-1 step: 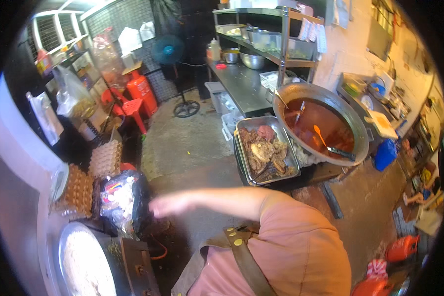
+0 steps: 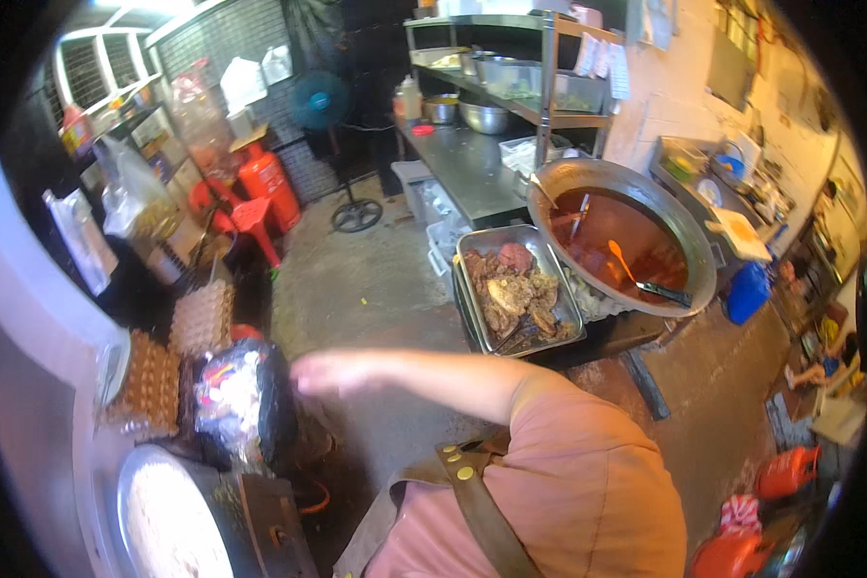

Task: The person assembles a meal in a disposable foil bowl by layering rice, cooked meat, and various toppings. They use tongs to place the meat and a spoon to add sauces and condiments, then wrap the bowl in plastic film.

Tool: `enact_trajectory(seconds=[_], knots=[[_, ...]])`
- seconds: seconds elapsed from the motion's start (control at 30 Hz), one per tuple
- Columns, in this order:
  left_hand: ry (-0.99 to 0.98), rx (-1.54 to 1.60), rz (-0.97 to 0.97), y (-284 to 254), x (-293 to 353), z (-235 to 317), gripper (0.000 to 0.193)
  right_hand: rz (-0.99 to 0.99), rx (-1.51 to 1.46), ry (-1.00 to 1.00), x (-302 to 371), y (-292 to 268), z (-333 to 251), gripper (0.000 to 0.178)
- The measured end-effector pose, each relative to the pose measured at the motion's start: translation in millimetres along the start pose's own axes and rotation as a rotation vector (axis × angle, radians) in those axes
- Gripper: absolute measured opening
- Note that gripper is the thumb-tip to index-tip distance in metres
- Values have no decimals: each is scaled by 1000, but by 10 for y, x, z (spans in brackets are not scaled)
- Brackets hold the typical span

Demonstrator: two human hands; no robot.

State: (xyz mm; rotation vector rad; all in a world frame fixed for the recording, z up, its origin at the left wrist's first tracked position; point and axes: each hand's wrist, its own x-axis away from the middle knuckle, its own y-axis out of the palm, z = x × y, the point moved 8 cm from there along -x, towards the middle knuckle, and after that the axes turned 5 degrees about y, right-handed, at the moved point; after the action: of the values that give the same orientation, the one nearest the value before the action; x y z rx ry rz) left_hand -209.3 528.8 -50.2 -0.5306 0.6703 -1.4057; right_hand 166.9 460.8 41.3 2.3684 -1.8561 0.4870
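Observation:
My right arm stretches across my front toward the left. At its end, my right hand (image 2: 326, 373) is smeared by motion, so I cannot tell how its fingers are set. It is beside the black-lined rubbish bin (image 2: 277, 400), which is heaped with wrappers and crumpled plastic. Whether hand and bin touch is not plain. My left hand is out of view. Right of the arm, a steel tray (image 2: 570, 306) holds cooked meat (image 2: 515, 297). Beyond it stands a wide pot (image 2: 597, 173) of red-brown sauce, an orange spoon (image 2: 619, 252) in it.
Egg trays (image 2: 149, 380) are stacked behind the bin, and a large round pan (image 2: 169, 520) sits at lower left. A fan (image 2: 320, 101) and red gas cylinder (image 2: 270, 183) stand farther back. A steel shelf table (image 2: 467, 169) adjoins the pot.
My right hand has risen a little in the view, its fingers now blurred beside the bin. The whole scene has shifted slightly as my head moved.

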Motion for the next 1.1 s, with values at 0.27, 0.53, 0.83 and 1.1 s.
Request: enact_trajectory(seconds=[0.27, 0.53, 0.83, 1.1], knots=[[284, 285, -649, 1904, -737, 1722, 26, 1395, -670, -560, 2185, -3768, -864, 27], [379, 231, -1156, 3760, -1084, 3133, 25, 1571, -1071, -1163, 3894, -6023, -647, 50], [281, 136, -1277, 4879, -2024, 4410, 25, 1721, -1235, -1292, 4785, -7335, -623, 27], [338, -9, -1484, 5797, -2881, 4961, 25, 2039, -513, -1421, 5399, -6864, -1404, 20]])
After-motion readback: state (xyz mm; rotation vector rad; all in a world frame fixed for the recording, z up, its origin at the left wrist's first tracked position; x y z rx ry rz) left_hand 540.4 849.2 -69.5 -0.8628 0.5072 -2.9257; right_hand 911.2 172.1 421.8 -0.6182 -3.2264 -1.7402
